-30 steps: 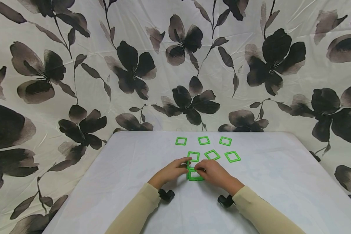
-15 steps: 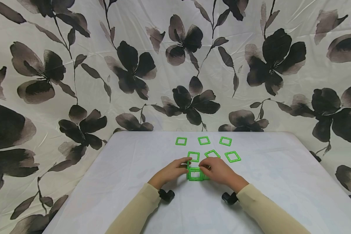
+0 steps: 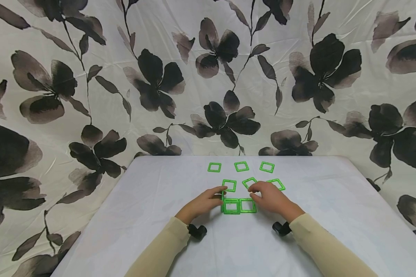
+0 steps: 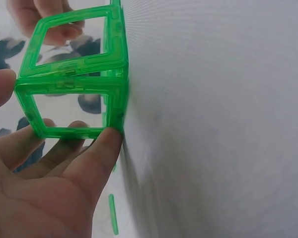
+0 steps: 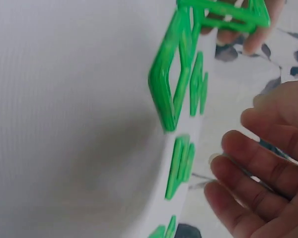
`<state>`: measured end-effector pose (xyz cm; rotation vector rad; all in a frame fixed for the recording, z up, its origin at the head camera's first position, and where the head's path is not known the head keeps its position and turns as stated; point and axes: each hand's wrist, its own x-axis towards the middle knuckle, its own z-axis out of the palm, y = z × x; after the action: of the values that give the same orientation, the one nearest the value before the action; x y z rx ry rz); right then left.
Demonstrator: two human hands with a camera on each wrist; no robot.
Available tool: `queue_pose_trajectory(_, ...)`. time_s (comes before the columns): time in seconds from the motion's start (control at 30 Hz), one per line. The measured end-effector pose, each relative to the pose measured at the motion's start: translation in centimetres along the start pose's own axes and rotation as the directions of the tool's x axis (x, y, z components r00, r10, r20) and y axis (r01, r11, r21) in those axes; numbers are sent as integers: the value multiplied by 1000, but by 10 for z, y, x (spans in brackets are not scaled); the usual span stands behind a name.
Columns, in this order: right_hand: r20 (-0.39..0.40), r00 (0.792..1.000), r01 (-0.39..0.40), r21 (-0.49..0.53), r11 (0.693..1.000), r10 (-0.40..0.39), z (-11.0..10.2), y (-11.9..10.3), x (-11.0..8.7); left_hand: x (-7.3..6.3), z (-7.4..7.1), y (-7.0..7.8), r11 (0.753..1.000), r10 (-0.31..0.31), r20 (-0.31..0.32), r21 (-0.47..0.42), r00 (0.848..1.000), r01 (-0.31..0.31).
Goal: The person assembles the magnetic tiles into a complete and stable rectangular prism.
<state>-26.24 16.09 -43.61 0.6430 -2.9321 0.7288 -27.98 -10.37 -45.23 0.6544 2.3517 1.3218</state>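
Green square magnetic tiles form a small open box (image 3: 231,212) on the table in front of me. One more tile (image 3: 255,206) lies flat against the box's right side. My left hand (image 3: 202,202) grips the box at its left side; in the left wrist view its fingertips (image 4: 109,141) touch the frame at the edge and near the table. My right hand (image 3: 272,198) hovers just right of the flat tile with its fingers loosely bent and apart. In the right wrist view nothing lies between those fingers (image 5: 238,148), and the tile stands off from them.
Behind the box, several loose green square tiles lie in two rows, among them a back-left tile (image 3: 214,171) and a back-right one (image 3: 267,170). My right hand partly covers the near-right tile (image 3: 280,184). A floral cloth (image 3: 208,88) hangs behind the white table (image 3: 142,215).
My right hand has let go of the tile beside the box and moved right, uncovering that tile. My left hand has stayed in place at the box.
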Motion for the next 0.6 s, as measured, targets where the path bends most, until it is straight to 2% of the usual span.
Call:
queue_pose_trajectory(0.2, 21, 999, -27, -47, 999, 28, -8, 12, 2, 0, 0, 0, 1000, -2, -1, 2, 1000, 2)
queue_pose_trajectory(0.4, 26, 1000, 5, -123, 992, -1, -11, 23, 5, 1, -1, -1, 1000, -5, -2, -12, 1000, 5)
queue_pose_trajectory(0.6, 39, 999, -19, -138, 990, 25, -14, 35, 5, 1, 0, -3, 1000, -19, -7, -10, 1000, 18)
